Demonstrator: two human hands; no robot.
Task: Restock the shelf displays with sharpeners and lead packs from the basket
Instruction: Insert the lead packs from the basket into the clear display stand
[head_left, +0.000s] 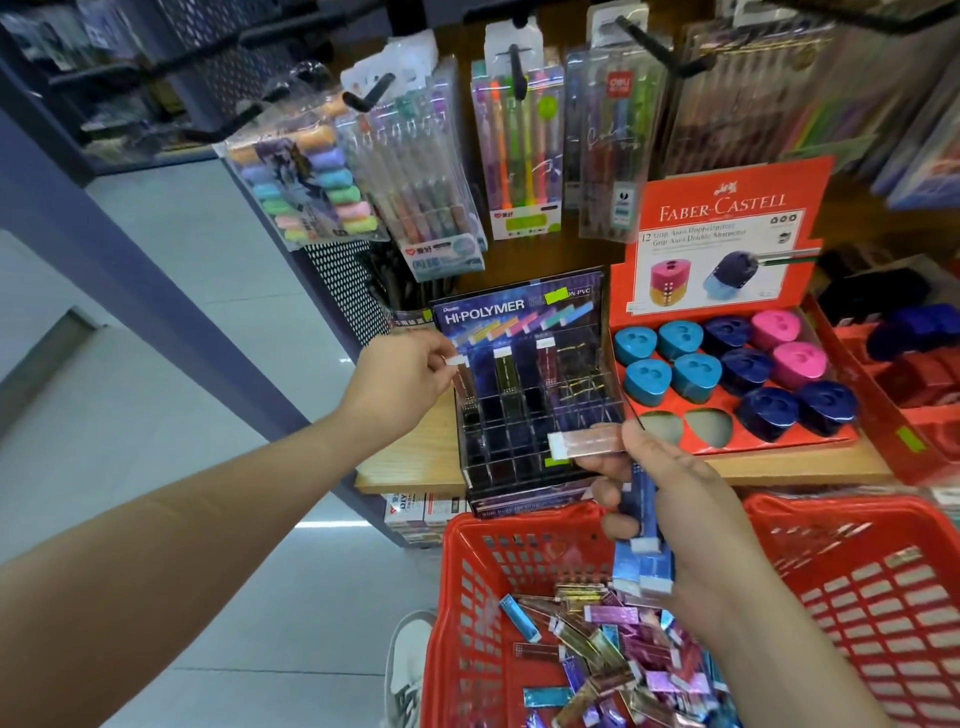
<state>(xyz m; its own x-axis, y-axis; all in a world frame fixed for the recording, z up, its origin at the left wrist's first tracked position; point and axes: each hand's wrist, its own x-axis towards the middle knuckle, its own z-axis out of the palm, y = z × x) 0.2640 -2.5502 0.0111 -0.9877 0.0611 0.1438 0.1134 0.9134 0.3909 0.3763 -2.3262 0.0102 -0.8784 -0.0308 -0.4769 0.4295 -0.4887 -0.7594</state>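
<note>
- The left hand pinched a lead pack by its white cap, long axis near upright, its lower end entering a far-left slot of the clear rack.
- The right hand, nearer the basket, was closed on several packs: a pink pack lying crosswise and blue packs pointing down.
- Loose packs filled the basket below.
- The red sharpener tray, right of the rack, showed two vacant near sockets.

The wooden shelf carries a clear lead-pack display beside a red sharpener display box.
</note>
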